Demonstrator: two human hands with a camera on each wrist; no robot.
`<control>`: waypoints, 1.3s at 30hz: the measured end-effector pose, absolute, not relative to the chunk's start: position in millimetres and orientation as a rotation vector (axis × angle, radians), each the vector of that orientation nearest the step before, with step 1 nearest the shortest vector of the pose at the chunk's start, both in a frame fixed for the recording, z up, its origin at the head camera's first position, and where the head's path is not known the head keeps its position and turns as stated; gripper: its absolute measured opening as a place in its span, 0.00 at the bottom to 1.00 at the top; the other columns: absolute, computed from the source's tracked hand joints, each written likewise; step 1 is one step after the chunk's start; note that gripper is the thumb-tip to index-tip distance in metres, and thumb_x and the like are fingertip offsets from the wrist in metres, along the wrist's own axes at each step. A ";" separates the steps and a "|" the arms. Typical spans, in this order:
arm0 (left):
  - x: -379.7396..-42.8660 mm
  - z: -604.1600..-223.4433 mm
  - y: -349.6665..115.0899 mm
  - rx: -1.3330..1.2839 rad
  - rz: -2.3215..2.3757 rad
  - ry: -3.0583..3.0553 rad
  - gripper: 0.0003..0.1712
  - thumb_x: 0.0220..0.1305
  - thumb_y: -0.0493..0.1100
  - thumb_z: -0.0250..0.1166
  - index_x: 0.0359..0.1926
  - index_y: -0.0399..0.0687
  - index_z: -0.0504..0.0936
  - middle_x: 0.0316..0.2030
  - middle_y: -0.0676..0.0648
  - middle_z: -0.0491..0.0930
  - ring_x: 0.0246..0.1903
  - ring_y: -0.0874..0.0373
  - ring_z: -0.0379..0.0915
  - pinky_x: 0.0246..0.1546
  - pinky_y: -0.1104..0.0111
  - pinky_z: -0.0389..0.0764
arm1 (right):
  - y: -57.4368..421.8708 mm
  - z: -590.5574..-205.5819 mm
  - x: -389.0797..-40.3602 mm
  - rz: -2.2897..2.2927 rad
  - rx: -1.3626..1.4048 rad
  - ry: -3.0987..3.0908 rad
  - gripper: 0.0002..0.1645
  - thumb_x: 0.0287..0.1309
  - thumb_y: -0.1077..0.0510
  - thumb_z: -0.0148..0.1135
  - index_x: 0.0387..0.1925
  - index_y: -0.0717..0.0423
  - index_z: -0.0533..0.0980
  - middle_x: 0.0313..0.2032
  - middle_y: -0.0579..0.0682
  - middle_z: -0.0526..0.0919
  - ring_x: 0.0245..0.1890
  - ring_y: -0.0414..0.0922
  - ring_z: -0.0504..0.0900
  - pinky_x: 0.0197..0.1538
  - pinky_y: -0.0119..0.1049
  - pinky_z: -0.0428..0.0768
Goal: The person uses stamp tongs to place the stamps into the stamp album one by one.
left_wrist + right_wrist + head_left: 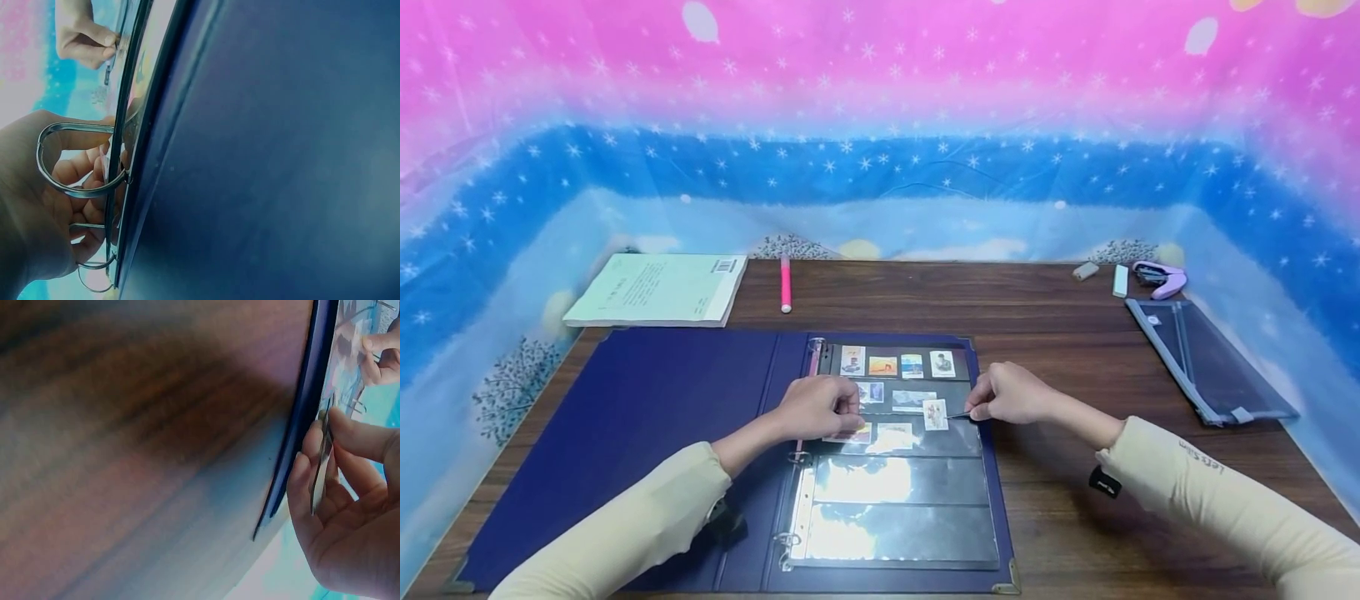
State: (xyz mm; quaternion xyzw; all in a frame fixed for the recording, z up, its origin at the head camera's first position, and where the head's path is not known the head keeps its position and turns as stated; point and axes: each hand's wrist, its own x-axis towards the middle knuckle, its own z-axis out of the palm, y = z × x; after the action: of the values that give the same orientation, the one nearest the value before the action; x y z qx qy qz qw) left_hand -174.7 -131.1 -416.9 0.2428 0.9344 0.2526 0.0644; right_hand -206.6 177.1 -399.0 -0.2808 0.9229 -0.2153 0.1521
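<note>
A navy ring binder (647, 450) lies spread on the table, with a black stamp page (925, 533) of clear-fronted strips on its right side. My right hand (1011, 393) pinches a pair of metal tweezers (322, 462) at the page's right edge. A small pale stamp (936, 414) is at the tweezers' tips, over the third row. My left hand (820, 406) has bent fingers touching the page's left part beside the rings (81, 159); whether they pinch the clear strip is hidden. Several stamps, including an orange one (883, 366), sit in the upper rows.
At the back left lies a pale green book (655, 287), with a pink marker (786, 283) to its right. On the right are a dark mesh zip pouch (1210, 358), a purple stapler (1163, 279), a white eraser-like block (1120, 281) and a small grey piece (1086, 271).
</note>
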 end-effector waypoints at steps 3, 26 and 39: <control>-174.8 -416.8 -130.8 0.740 0.765 2.819 0.12 0.52 0.50 0.67 0.18 0.58 0.74 0.13 0.60 0.72 0.17 0.68 0.65 0.23 0.71 0.63 | 178.2 -396.8 -213.0 -0.627 -0.864 2.557 0.03 0.48 0.60 0.67 0.27 0.51 0.85 0.28 0.44 0.86 0.29 0.34 0.78 0.36 0.30 0.75; -178.2 -413.9 -129.1 0.730 0.766 2.807 0.12 0.54 0.49 0.66 0.18 0.58 0.74 0.16 0.60 0.71 0.18 0.67 0.64 0.24 0.71 0.63 | 170.0 -389.4 -245.1 -0.458 -1.273 2.282 0.03 0.46 0.62 0.67 0.26 0.52 0.85 0.25 0.43 0.81 0.28 0.28 0.71 0.38 0.24 0.71; -175.7 -416.8 -129.8 0.754 0.765 2.817 0.14 0.54 0.49 0.66 0.17 0.58 0.72 0.13 0.60 0.69 0.16 0.67 0.62 0.22 0.71 0.62 | 174.8 -392.5 -235.6 -0.482 -1.247 2.363 0.03 0.48 0.61 0.67 0.26 0.52 0.85 0.24 0.42 0.80 0.25 0.28 0.69 0.34 0.23 0.71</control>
State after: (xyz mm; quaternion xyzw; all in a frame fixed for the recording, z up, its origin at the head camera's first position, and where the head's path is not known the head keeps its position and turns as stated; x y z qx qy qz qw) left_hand -175.7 -129.8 -416.8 0.2497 0.9325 0.2534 0.0631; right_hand -235.6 174.8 -392.5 -0.4489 0.8506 -0.1736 0.2116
